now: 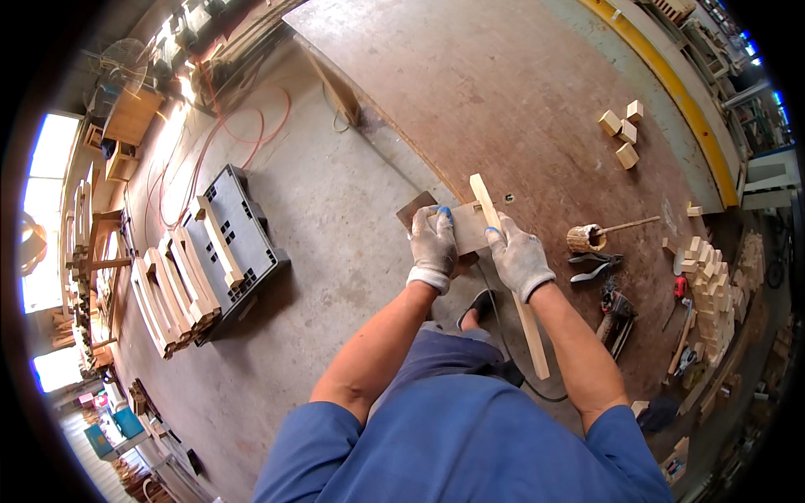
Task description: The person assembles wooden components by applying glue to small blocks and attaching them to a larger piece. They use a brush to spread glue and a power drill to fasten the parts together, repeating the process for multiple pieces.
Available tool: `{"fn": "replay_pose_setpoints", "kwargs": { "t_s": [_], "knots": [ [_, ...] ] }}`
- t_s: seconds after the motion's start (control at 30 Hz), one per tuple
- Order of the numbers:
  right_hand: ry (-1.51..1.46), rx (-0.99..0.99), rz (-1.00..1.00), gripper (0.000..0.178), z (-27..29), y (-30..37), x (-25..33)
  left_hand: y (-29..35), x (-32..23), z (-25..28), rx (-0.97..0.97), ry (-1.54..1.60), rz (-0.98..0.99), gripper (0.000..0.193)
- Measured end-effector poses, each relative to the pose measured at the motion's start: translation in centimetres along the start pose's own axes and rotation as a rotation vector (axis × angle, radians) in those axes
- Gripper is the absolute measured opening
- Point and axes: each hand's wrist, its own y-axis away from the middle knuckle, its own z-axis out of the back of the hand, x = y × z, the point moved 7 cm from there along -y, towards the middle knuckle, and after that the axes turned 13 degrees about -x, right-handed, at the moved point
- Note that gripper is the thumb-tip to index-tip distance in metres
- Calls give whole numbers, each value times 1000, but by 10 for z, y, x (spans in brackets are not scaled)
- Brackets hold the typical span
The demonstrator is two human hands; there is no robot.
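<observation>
Gloved fingers (438,220) of the left hand (433,247) curl over a flat wooden board (466,230) near the frame's centre, gripping its left end. The right hand (517,256) closes around a long wooden strip (508,272) that crosses the board and runs down toward the lower right, past the edge of the brown worktable (520,92). The board sits right at that table edge, partly overhanging the grey concrete floor (335,210). Open table surface spreads above the hands up to a yellow rail (671,84) at upper right. Four small wooden blocks (622,132) lie well apart from the hands there. Just right of the right hand stand a small wooden pot (585,238) and pliers (594,265). At left, a dark plastic pallet (239,243) carries stacked wooden frames (180,289), with bare floor between it and the person.
</observation>
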Motion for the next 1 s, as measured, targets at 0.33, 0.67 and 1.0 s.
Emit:
{"fn": "replay_pose_setpoints", "kwargs": {
  "t_s": [0.33,0.67,1.0],
  "knots": [
    [89,32,-24,49,-2,67,-32,-3,5,-5,-46,-51,-18,25],
    [-439,-221,-605,36,78,178,-170,-14,13,-9,78,-62,-32,37],
    [-139,-433,-1004,24,141,298,-388,-26,-30,-23,754,-102,-204,40]
  ]
}}
